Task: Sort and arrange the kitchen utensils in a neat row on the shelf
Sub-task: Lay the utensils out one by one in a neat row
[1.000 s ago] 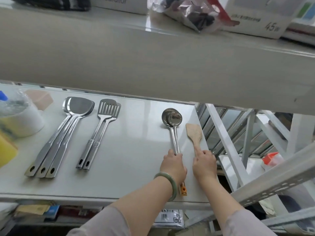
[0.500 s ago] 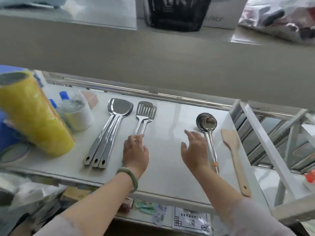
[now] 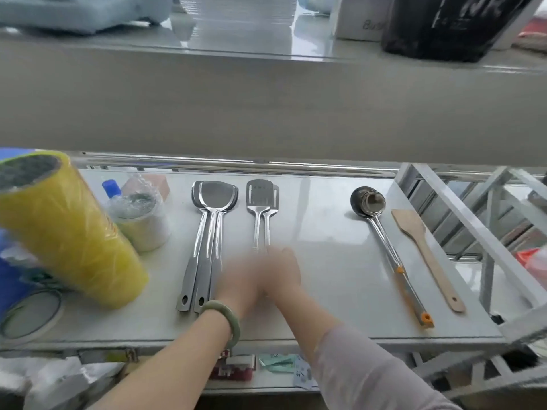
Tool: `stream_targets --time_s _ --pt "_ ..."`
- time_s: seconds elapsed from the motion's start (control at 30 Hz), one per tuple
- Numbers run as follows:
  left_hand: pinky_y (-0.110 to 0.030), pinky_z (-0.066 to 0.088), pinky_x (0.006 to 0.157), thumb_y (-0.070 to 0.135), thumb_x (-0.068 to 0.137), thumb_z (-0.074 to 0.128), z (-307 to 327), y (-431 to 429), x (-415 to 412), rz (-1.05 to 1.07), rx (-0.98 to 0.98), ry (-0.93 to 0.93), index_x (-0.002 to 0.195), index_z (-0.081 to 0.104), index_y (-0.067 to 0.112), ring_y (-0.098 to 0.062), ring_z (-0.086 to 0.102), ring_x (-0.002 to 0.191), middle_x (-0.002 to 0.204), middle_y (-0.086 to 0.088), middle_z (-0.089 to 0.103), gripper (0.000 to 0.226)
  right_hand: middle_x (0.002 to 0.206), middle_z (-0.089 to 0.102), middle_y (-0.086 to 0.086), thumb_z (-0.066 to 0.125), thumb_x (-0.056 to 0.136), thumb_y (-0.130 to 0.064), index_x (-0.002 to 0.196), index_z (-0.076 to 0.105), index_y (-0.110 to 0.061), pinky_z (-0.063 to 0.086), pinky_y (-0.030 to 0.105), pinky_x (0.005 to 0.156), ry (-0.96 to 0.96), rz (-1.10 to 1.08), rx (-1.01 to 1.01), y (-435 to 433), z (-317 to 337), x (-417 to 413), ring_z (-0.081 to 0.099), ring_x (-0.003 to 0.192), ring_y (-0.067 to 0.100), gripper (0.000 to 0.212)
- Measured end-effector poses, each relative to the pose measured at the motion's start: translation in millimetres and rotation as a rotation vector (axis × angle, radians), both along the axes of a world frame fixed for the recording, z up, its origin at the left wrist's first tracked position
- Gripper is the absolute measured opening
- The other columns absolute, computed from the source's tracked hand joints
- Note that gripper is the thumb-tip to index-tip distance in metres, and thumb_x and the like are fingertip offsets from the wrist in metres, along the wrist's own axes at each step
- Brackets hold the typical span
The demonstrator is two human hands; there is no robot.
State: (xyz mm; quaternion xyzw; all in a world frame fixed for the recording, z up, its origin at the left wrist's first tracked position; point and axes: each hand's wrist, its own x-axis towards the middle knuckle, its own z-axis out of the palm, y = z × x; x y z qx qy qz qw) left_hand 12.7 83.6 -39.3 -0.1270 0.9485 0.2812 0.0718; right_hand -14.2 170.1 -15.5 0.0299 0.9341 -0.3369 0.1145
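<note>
Steel utensils lie in a row on the white shelf (image 3: pixel 325 261), heads toward the back. From left to right: stacked solid turners (image 3: pixel 214 199), stacked slotted turners (image 3: pixel 262 196), a ladle (image 3: pixel 368 201) with an orange-tipped handle, and a wooden spatula (image 3: pixel 414 232). My left hand (image 3: pixel 239 282), with a green bangle on the wrist, and my right hand (image 3: pixel 284 270) meet over the lower handles of the slotted turners and hide them. Both hands are motion-blurred, so their grip is unclear.
A big yellow wrapped roll (image 3: pixel 68 232) leans at the left, beside a small wrapped roll (image 3: pixel 139 220), a blue-capped bottle (image 3: pixel 112 188) and a tape ring (image 3: pixel 29 315). An upper shelf (image 3: pixel 266 99) overhangs. A white metal rack frame (image 3: pixel 473 232) stands at the right.
Both hands left the ladle and wooden spatula and swung left, coming together over the slotted turners' handles. The view has panned left as well.
</note>
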Motion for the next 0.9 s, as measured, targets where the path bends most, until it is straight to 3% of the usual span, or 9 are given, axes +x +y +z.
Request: stream_targets --time_s 0.3,0.47,0.6,0.9 --pt "-0.037 0.047 0.084 0.025 0.092 0.044 0.9 72.9 -11.1 -0.122 0.043 0.009 0.109 0.056 0.01 -0.034 0.056 0.094 0.109 -0.016 0.051 0.026 0.112 0.054 0.014 0.047 0.081 -0.014 0.11 0.063 -0.014 0.047 0.033 0.085 0.03 -0.106 0.106 71.2 -1.1 -7.7 0.057 0.1 0.032 0.033" --pt "-0.038 0.044 0.09 0.033 0.095 0.039 8.7 125.1 -18.1 -0.103 0.034 -0.042 0.117 0.051 0.007 -0.034 0.052 0.106 0.118 -0.017 0.046 0.036 0.118 0.053 0.015 0.05 0.084 -0.016 0.125 0.057 -0.016 0.046 0.033 0.09 0.027 -0.144 0.208 125.5 -1.0 -16.4 0.056 0.107 0.032 0.042" --pt "-0.037 0.044 0.092 0.029 0.092 0.046 9.8 142.1 -18.3 -0.11 -0.003 -0.043 0.123 0.048 0.008 -0.033 0.052 0.108 0.121 -0.017 0.045 0.038 0.121 0.052 0.014 0.051 0.085 -0.018 0.129 0.055 -0.015 0.046 0.033 0.091 0.048 -0.147 0.232 145.5 -1.9 -21.5 0.056 0.109 0.031 0.044" --pt "-0.034 0.041 0.082 0.023 0.089 0.045 1.8 113.6 -1.6 0.037 -0.03 -0.023 0.11 0.051 0.005 -0.032 0.054 0.1 0.113 -0.014 0.049 0.028 0.12 0.051 0.013 0.049 0.086 -0.017 0.125 0.056 -0.012 0.046 0.033 0.084 0.07 -0.136 0.249 154.1 -5.2 -36.0 0.056 0.106 0.031 0.041"
